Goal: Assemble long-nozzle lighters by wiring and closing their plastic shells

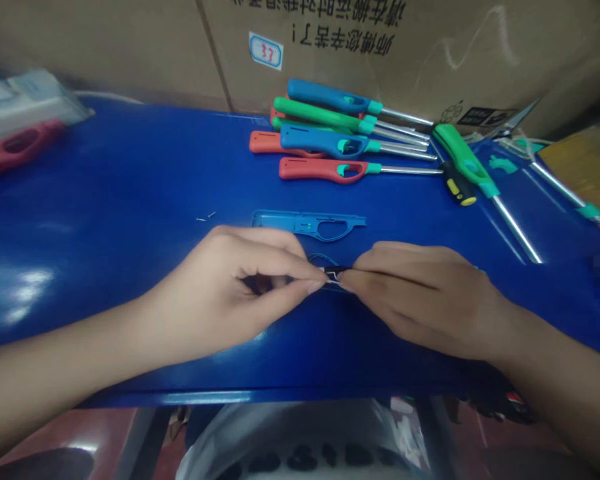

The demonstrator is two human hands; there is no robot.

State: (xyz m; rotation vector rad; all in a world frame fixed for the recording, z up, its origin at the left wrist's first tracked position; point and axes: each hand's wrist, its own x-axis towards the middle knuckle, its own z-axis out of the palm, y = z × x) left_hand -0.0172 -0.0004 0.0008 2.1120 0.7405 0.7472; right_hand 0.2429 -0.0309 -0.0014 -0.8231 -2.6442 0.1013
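Left hand (245, 287), right hand (425, 293) pinch wire (335, 281) before blue half-shell (300, 224) | half-shell off | screws (211, 215) out, to its left

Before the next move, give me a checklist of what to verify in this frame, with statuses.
1. Left hand grip: ok, its fingers pinch a thin pale piece.
2. Right hand grip: cannot tell, its fingertips meet the work but their contact is hidden.
3. Clear view of the work: not ok, both hands cover much of it.
4. Blue shell half set aside: ok, it lies on the table just beyond the hands.
5. Small screw-like pieces apart from the hands: ok, two lie left of the shell half.
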